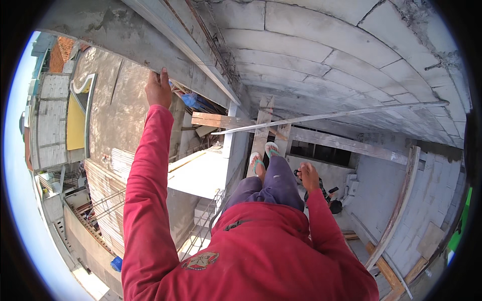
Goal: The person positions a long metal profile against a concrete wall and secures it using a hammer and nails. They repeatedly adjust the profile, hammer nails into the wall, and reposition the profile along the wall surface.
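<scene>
Touching conc. beam [125, 37] w/ L hand [158, 90], part-curling R hand [308, 176]; can't tell grips. By blk wall [301, 45], laid but unplastered.

Out left, the left hand [158, 91] is at the edge of the concrete beam [115, 35]; over right, the right hand [308, 176] sits just beside the legs [278, 180]. Down below, both feet [271, 149] are on planks [263, 119], a pole [326, 115] crosses just past them, the block wall [321, 55] rises ahead and right, and a timber [394, 210] lies farther right.
</scene>
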{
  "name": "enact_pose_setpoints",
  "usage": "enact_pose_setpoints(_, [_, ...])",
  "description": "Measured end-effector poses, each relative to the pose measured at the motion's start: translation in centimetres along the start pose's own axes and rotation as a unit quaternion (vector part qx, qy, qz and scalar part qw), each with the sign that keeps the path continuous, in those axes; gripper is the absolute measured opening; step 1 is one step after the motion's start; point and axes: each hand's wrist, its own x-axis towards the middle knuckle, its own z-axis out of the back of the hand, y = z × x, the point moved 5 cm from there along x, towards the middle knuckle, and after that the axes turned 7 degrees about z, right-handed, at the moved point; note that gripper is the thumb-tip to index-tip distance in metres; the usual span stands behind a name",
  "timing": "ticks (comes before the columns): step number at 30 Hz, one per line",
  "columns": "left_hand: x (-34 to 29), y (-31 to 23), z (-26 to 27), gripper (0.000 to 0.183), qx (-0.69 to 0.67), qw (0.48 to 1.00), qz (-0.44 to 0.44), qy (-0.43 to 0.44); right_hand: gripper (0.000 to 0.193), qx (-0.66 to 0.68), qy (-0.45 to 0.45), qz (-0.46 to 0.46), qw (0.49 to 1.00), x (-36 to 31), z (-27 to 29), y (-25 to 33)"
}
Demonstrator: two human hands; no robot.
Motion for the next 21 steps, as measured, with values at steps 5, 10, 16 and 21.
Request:
enact_pose_setpoints(5, [0.7,1.1,0.0,0.036,-0.056,0.997,0.041,0.039,0.027,0.019,0.041,0.091,0.995,10.3,-3.5,9.5])
enact_pose_setpoints(10, [0.7,0.6,-0.5,0.035,-0.103,0.992,0.057,0.048,0.031,0.089,0.075,0.255,0.960,23.9,-10.5,26.3])
enact_pose_setpoints(16, [-3.7,3.5,-2.7,0.043,-0.239,0.943,0.212,-0.098,0.024,0.141,0.195,0.364,0.900,32.0,-22.6,43.2])
enact_pose_setpoints(21, [-4.6,1.4,-6.9,0.043,-0.287,0.912,0.291,0.027,0.028,0.019,0.342,0.326,0.881,35.7,-32.2,48.6])
